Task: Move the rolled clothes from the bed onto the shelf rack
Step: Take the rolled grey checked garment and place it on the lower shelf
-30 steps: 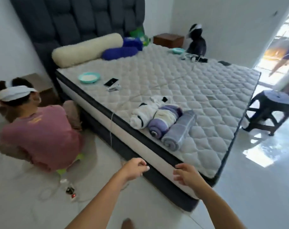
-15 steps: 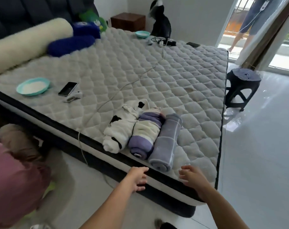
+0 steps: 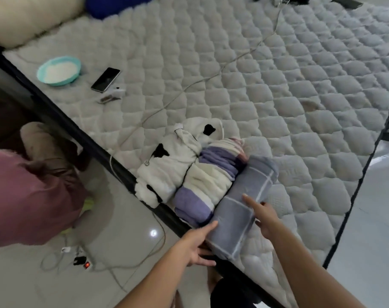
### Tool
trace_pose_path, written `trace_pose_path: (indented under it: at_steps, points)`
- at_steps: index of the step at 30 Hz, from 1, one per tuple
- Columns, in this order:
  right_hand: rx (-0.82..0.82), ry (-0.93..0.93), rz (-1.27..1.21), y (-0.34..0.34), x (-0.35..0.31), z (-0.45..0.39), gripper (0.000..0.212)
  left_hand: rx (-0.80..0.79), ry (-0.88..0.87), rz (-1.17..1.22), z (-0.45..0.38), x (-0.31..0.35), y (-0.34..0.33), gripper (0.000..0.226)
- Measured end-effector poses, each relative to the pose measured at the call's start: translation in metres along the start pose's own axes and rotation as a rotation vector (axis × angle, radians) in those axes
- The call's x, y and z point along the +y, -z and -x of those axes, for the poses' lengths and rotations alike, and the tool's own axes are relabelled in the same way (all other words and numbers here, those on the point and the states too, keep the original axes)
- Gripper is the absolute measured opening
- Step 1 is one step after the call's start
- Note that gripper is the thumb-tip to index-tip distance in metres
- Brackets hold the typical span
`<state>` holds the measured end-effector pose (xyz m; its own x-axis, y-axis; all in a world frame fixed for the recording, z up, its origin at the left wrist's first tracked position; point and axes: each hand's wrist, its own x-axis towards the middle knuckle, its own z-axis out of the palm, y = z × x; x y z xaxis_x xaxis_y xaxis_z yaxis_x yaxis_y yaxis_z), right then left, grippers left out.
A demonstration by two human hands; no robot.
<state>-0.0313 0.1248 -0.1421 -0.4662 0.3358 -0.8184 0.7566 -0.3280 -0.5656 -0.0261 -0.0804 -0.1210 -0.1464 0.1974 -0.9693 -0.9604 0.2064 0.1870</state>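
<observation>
Three rolled clothes lie side by side at the near edge of the quilted bed [image 3: 278, 90]: a white roll with black patches [image 3: 169, 172], a purple and cream roll [image 3: 206, 185], and a grey checked roll [image 3: 242, 207]. My left hand [image 3: 195, 243] is at the near end of the grey roll, fingers spread and touching it. My right hand [image 3: 264, 216] rests on the grey roll's right side, fingers apart. Neither hand has closed around it. No shelf rack is in view.
A teal bowl [image 3: 59, 71], a phone [image 3: 105, 80] and a thin cable [image 3: 211, 74] lie on the mattress. A person in a pink shirt [image 3: 26, 196] crouches on the floor at the left. A power strip [image 3: 82, 262] with cords lies on the tiles.
I have come closer to the bed. Both hands moved forward from the mattress edge onto the grey checked roll.
</observation>
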Motion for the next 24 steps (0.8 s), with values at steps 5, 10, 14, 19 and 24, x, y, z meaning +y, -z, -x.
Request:
trace_pose_path:
  at_steps: [5,10,14,19,24]
  points:
    - [-0.018,-0.079,-0.045,-0.005,-0.018,-0.025,0.071,0.053,0.020,-0.049,-0.006,0.009,-0.003,0.056]
    - [-0.022,-0.067,-0.049,0.000,-0.017,-0.017,0.077,0.051,0.010,-0.112,0.002,0.011,-0.005,0.051]
    - [-0.061,-0.025,-0.080,0.008,-0.024,0.010,0.074,0.021,-0.046,-0.105,0.021,-0.002,-0.008,0.061]
    - [-0.053,0.202,-0.139,-0.005,-0.032,0.078,0.069,0.031,-0.251,-0.066,0.071,-0.027,0.005,0.061]
    - [-0.238,0.483,-0.118,-0.068,-0.037,0.183,0.068,0.192,-0.549,0.064,0.165,-0.085,0.056,0.045]
